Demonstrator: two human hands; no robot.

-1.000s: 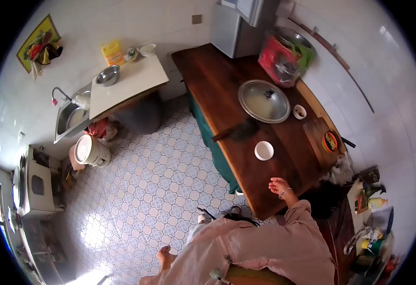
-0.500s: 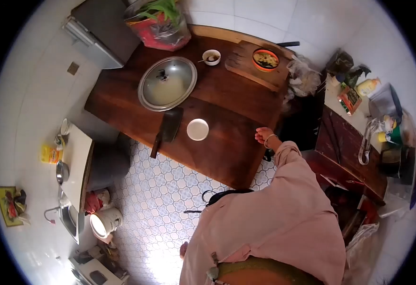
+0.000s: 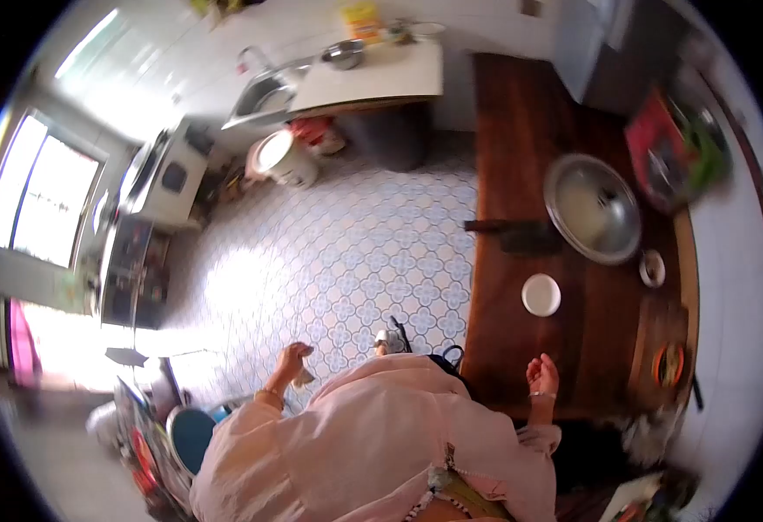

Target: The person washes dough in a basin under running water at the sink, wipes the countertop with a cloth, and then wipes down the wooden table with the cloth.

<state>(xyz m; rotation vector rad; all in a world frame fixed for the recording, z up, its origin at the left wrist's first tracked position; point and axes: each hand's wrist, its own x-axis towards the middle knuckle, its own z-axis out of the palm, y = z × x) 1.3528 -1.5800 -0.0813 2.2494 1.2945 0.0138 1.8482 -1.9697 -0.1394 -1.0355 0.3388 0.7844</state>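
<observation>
My left hand (image 3: 292, 360) hangs over the tiled floor, its fingers loosely bent and somewhat blurred, with no object visible in it. My right hand (image 3: 542, 376) is over the near part of the wooden table (image 3: 507, 348), palm partly up, fingers loosely curled and empty. A white bowl (image 3: 541, 295) is the closest dish to it. Farther back lie a dark cleaver (image 3: 525, 237), its handle over the table's left edge, and a large metal basin (image 3: 592, 209) holding pale liquid. An orange bowl (image 3: 668, 364) with food rests on a cutting board (image 3: 651, 335) to the right.
A small bowl (image 3: 652, 268) is beside the basin. Red bags (image 3: 655, 148) stand at the back right. Across the floor are a counter (image 3: 381, 76), a sink (image 3: 268, 91), a white bucket (image 3: 287, 160) and a stove cabinet (image 3: 168, 178). A blue round item (image 3: 191, 439) is at lower left.
The view has swung left, bringing the window and more floor into sight. My left hand, mostly hidden half a second ago, now shows fully. My right hand stays empty near the table.
</observation>
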